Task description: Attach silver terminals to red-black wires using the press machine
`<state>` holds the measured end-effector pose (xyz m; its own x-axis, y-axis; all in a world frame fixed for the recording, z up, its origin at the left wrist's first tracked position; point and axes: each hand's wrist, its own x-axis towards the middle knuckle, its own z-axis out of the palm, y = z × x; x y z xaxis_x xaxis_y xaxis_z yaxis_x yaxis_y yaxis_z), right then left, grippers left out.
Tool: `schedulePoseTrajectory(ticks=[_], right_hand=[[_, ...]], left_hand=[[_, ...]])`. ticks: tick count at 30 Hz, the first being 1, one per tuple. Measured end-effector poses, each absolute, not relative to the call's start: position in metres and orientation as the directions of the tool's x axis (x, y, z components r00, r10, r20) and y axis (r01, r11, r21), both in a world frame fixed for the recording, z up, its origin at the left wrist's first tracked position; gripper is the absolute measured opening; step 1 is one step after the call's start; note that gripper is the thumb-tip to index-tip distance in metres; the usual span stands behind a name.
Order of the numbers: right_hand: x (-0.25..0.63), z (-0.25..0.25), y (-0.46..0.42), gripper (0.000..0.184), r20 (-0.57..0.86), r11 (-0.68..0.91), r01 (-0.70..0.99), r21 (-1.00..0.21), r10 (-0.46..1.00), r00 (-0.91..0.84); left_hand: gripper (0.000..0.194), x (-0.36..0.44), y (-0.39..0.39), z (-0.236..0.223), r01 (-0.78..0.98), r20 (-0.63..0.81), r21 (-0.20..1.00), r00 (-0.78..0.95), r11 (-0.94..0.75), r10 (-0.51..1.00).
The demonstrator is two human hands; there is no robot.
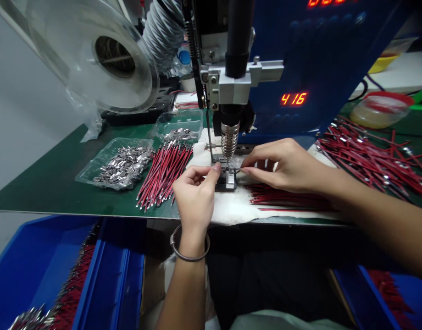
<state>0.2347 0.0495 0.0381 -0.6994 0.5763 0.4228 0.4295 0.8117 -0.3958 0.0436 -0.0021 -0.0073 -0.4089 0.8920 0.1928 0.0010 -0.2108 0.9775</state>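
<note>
My left hand [196, 192], with a bracelet at its wrist, is closed in a pinch at the left side of a small metal jig [230, 179]. Whatever lies between that thumb and finger is too small to make out. From the right, my right hand [283, 166] pinches a thin dark wire [237, 170] whose other end reaches into the jig. Just above the jig points the soldering iron [229, 140], its perforated sleeve directed downward. Under my right hand a bundle of red wires [283, 198] lies on a white cloth [231, 211].
A plastic tray of small metal parts [126, 162] and a pile of red wires [164, 172] lie left. More red wires [372, 160] spread right. Behind stands a blue machine [290, 55]; a clear reel [76, 59] hangs upper left. Blue bins [109, 275] sit below the table edge.
</note>
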Motion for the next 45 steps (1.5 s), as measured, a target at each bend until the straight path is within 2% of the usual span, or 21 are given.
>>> schedulePoseTrajectory(ticks=[14, 45], right_hand=[[0.226, 0.036, 0.05, 0.014, 0.428, 0.847, 0.384, -0.368, 0.521, -0.738], [0.223, 0.032, 0.046, 0.017, 0.456, 0.838, 0.439, -0.323, 0.544, -0.704]], left_hand=[[0.02, 0.045, -0.002, -0.006, 0.008, 0.218, 0.972, -0.405, -0.235, 0.888], [0.017, 0.043, -0.002, -0.007, -0.028, 0.218, 0.97, -0.353, -0.243, 0.91]])
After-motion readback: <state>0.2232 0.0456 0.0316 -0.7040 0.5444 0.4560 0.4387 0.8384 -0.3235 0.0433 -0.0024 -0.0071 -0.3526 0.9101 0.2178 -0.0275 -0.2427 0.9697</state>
